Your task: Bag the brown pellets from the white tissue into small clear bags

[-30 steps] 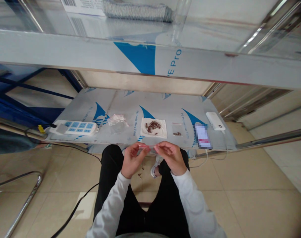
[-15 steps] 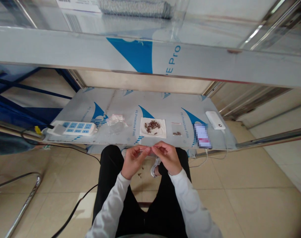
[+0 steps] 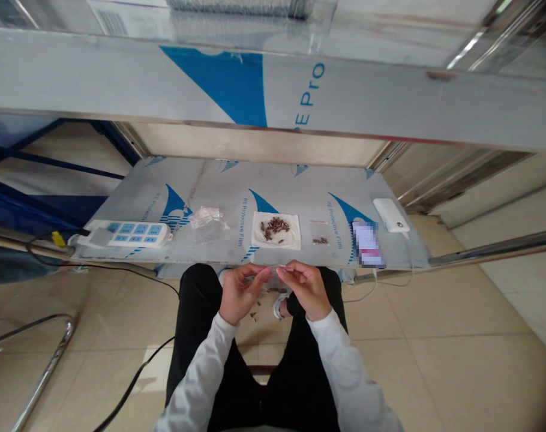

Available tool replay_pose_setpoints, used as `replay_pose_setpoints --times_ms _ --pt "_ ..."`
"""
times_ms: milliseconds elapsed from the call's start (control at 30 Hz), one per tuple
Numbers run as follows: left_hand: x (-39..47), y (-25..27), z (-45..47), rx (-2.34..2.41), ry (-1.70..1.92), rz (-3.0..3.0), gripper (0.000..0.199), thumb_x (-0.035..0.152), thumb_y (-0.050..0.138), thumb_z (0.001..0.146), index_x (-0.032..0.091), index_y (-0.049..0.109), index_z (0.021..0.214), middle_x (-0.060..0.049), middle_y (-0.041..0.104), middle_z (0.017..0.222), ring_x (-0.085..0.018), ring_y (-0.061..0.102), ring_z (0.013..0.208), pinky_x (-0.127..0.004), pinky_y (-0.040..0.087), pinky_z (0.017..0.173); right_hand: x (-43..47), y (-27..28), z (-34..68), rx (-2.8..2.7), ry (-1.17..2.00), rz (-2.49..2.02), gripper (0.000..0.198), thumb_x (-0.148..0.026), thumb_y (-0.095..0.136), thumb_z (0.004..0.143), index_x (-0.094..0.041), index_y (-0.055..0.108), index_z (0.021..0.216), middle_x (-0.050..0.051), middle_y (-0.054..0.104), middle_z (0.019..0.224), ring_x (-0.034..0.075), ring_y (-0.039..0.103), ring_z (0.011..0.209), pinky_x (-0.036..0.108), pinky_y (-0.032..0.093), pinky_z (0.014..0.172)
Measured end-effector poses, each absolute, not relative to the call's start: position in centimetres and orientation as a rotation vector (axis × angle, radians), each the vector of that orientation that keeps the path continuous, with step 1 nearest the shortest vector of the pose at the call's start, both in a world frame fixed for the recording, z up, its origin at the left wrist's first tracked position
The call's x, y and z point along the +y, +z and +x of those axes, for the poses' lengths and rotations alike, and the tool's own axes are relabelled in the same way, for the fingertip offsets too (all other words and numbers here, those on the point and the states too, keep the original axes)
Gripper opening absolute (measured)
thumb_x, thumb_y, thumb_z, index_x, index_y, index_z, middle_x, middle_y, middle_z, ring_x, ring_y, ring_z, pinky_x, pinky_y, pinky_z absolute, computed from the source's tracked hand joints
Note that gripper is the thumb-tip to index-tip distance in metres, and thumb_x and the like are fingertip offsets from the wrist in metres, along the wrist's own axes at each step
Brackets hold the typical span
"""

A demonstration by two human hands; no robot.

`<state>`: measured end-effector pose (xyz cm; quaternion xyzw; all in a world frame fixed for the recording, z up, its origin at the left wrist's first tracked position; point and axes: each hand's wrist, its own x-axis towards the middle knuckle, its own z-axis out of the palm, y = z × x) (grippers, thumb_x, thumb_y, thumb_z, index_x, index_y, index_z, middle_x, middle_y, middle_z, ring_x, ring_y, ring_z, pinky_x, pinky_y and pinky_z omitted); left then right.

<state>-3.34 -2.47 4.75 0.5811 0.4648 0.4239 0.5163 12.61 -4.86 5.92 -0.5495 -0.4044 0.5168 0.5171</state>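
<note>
Head view looks down on a seated person whose left hand (image 3: 237,295) and right hand (image 3: 305,289) meet above the lap, just in front of the table's (image 3: 219,186) near edge. Both sets of fingers are pinched narrow on the top edge of a small clear plastic bag (image 3: 273,277) stretched between them, one hand at each end; what the bag contains is too small to tell. On the table, straight ahead of the hands, lies a white cloth (image 3: 276,231) with a heap of small brown parts (image 3: 274,226). Just right of it is a second small bag (image 3: 319,233) with a few brown pieces inside. A crumpled clear bag (image 3: 206,216) lies to the left, a power strip (image 3: 124,233) farther left, and a white power bank (image 3: 390,215) at the far right.
</note>
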Motion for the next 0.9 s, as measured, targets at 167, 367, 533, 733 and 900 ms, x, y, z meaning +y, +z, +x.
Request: replay_pose_setpoints --times_ms 167,367,533,733,900 --pt "-1.4 4.5 -4.1 1.061 0.934 1.374 0.031 0.042 0.059 0.083 0.016 0.075 0.078 -0.006 0.075 0.078 -0.019 0.068 0.073 -0.029 0.053 0.074 -4.4 5.9 14.2 -0.980 1.378 -1.293 0.029 -0.046 0.074 0.070 -0.018 0.072 0.079 0.005 0.074 0.079 0.019 0.068 0.069 0.032 0.055 0.069" --pt "1.3 2.2 -7.9 1.359 1.033 1.304 0.047 0.053 0.050 0.085 0.012 0.071 0.085 -0.011 0.074 0.085 -0.017 0.067 0.067 -0.028 0.053 0.069 0.5 3.7 21.5 -0.980 1.089 -1.577 0.051 -0.057 0.070 0.067 -0.015 0.070 0.096 0.010 0.074 0.082 0.020 0.066 0.060 0.035 0.054 0.058" --pt "4.5 -1.1 -12.1 1.880 0.850 1.406 0.042 0.048 0.051 0.083 0.014 0.064 0.104 -0.009 0.073 0.089 -0.018 0.069 0.074 -0.029 0.052 0.072 6.1 1.0 27.6 -0.906 0.634 -1.974 0.065 -0.050 0.071 0.064 -0.007 0.062 0.111 0.021 0.068 0.103 0.031 0.065 0.089 0.050 0.048 0.085" --pt "8.9 -2.4 -13.1 2.237 0.693 1.440 0.051 0.049 0.058 0.077 0.012 0.058 0.113 -0.014 0.069 0.095 -0.029 0.065 0.092 -0.042 0.047 0.083 2.8 -0.4 26.6 -1.080 0.212 -1.970 0.057 -0.045 0.061 0.074 -0.011 0.056 0.119 0.020 0.060 0.120 0.031 0.057 0.106 0.049 0.048 0.087" --pt "10.6 -2.7 -11.2 2.237 0.574 1.718 0.062 0.052 0.063 0.074 0.020 0.052 0.126 -0.017 0.051 0.127 -0.033 0.056 0.108 -0.044 0.043 0.087 -4.9 -0.9 21.3 -1.128 0.398 -1.780 0.043 -0.045 0.057 0.081 -0.018 0.059 0.115 0.014 0.062 0.118 0.026 0.059 0.106 0.044 0.052 0.083"
